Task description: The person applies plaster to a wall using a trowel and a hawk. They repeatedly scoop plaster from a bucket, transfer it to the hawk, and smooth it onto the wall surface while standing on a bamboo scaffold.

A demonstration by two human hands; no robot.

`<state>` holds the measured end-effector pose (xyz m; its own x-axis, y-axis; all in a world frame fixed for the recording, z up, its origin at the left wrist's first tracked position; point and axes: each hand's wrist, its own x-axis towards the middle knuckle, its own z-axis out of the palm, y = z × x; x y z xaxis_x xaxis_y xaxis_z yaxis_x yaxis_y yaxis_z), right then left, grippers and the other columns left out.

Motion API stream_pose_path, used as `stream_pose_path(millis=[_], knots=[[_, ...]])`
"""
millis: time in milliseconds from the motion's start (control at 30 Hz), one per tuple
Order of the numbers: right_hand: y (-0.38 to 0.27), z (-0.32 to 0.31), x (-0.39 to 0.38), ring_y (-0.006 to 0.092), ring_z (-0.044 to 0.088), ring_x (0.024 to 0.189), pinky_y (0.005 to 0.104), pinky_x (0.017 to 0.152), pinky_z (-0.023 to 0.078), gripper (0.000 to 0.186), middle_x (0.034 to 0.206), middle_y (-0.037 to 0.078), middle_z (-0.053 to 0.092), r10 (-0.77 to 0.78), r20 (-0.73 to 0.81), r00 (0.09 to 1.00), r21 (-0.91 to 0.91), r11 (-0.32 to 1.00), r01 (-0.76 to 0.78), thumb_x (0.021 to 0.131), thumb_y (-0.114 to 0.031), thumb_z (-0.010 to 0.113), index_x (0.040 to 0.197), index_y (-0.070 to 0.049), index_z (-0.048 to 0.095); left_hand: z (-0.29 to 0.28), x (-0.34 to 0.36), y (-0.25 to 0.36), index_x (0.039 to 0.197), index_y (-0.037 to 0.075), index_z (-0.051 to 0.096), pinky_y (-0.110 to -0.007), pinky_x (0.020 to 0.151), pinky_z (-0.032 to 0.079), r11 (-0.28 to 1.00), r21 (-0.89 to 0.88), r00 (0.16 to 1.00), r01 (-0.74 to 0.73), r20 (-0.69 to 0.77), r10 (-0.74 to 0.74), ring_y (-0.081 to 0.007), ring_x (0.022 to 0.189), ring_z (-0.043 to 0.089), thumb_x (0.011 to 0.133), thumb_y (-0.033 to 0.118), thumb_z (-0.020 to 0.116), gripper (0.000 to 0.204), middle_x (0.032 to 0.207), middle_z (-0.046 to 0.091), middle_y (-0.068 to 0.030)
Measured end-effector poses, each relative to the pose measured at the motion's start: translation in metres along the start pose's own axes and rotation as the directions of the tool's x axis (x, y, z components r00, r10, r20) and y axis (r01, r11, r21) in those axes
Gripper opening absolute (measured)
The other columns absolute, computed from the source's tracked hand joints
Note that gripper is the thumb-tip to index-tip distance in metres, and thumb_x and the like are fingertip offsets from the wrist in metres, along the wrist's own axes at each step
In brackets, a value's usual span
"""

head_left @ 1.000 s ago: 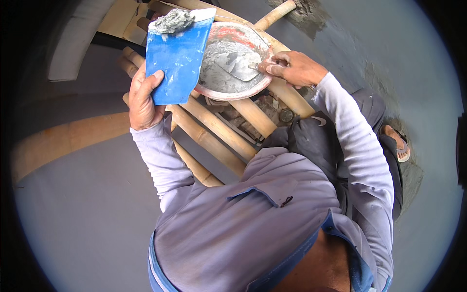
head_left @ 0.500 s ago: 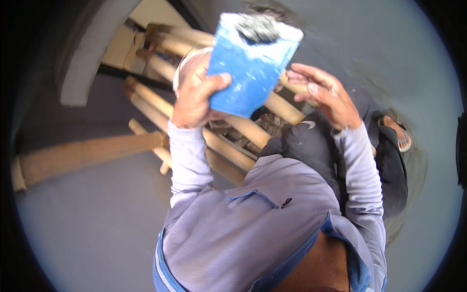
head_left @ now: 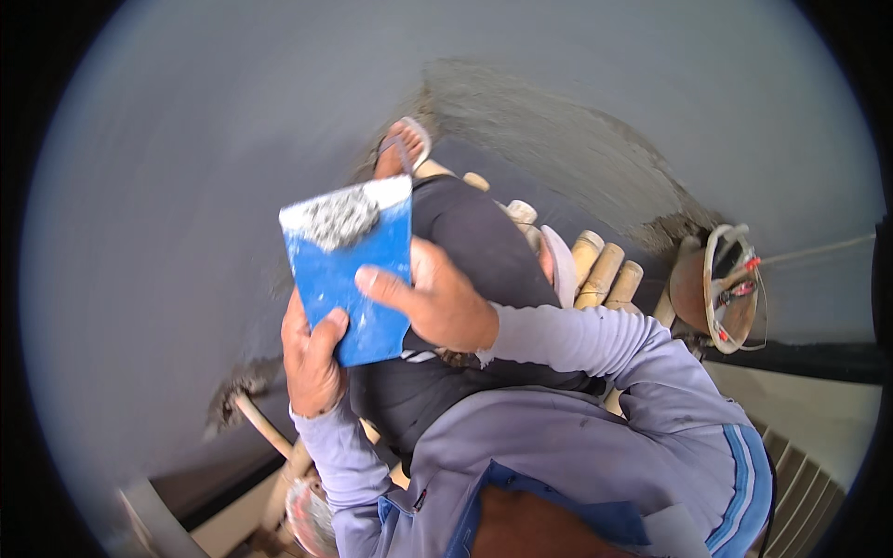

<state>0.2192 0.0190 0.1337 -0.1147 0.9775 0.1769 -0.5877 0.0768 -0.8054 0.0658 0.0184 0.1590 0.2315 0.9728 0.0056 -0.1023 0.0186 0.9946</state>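
A flat blue plate (head_left: 339, 279), roughly rectangular with a white far edge, is held tilted in front of my body. A lump of wet grey mortar (head_left: 342, 219) sits on its white end. My left hand (head_left: 314, 358) grips the plate's near left corner, thumb on the face and fingers behind. From the right, my right hand (head_left: 446, 293) holds the right edge, its thumb pressed on the blue face; its other fingers are mostly hidden.
Under my legs are bamboo poles (head_left: 600, 270). A bucket (head_left: 684, 284) holding tools hangs or stands at the right. Beyond is a grey wall with a rough mortar patch (head_left: 558, 130). My sandalled foot (head_left: 403, 147) rests near that wall. A bamboo pole (head_left: 263, 425) meets the wall at left.
My view and body have turned, bringing the mortar patch and bucket into sight. My right hand, open and apart from the plate before, has closed on its right edge. The left keeps its grip.
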Motion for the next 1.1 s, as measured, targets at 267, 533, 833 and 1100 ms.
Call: stream_pose_path(millis=[267, 533, 833, 1100], knots=[[-0.042, -0.138, 0.05, 0.0211, 0.059, 0.098, 0.0373, 0.084, 0.05, 0.03, 0.109, 0.011, 0.058, 0.042, -0.446, 0.894, 0.231, 0.97, 0.07, 0.089, -0.008, 0.053, 0.117, 0.0, 0.046, 0.009, 0.062, -0.026, 0.138, 0.002, 0.035, -0.032, 0.087, 0.045, 0.928, 0.37, 0.998, -0.037, 0.053, 0.019, -0.0197, 0.108, 0.052, 0.089, 0.019, 0.05, 0.053, 0.118, 0.052, -0.0099], [0.07, -0.318, 0.067, 0.0293, 0.058, 0.103, 0.049, 0.089, 0.048, 0.03, 0.111, 0.015, 0.056, 0.346, -0.647, 0.68, 0.422, 0.905, -0.058, 0.09, -0.003, 0.051, 0.119, -0.002, 0.044, -0.097, -0.022, -0.11, 0.133, 0.001, 0.041, -0.041, 0.107, 0.022, 0.308, 0.941, 0.966, 0.142, -0.2, 0.165, -0.0342, 0.13, 0.032, 0.093, 0.027, 0.046, 0.048, 0.137, 0.037, -0.02], [0.114, -0.349, 0.095, 0.0318, 0.055, 0.107, 0.0505, 0.095, 0.043, 0.032, 0.117, 0.018, 0.053, 0.464, -0.552, 0.693, 0.591, 0.804, -0.068, 0.091, -0.002, 0.048, 0.122, 0.002, 0.042, -0.078, -0.022, -0.139, 0.136, -0.001, 0.035, -0.046, 0.109, 0.015, 0.454, 0.857, 0.912, 0.245, -0.363, 0.192, -0.0354, 0.134, 0.023, 0.088, 0.024, 0.046, 0.056, 0.145, 0.023, -0.0219], [0.153, -0.346, 0.142, 0.0293, 0.055, 0.106, 0.0508, 0.094, 0.043, 0.028, 0.115, 0.015, 0.054, 0.538, -0.522, 0.662, 0.729, 0.684, 0.019, 0.091, -0.003, 0.048, 0.118, 0.003, 0.044, -0.072, -0.016, -0.138, 0.136, -0.002, 0.035, -0.045, 0.11, 0.015, 0.43, 0.867, 0.909, 0.251, -0.364, 0.203, -0.033, 0.134, 0.023, 0.092, 0.026, 0.044, 0.053, 0.143, 0.027, -0.0211]])
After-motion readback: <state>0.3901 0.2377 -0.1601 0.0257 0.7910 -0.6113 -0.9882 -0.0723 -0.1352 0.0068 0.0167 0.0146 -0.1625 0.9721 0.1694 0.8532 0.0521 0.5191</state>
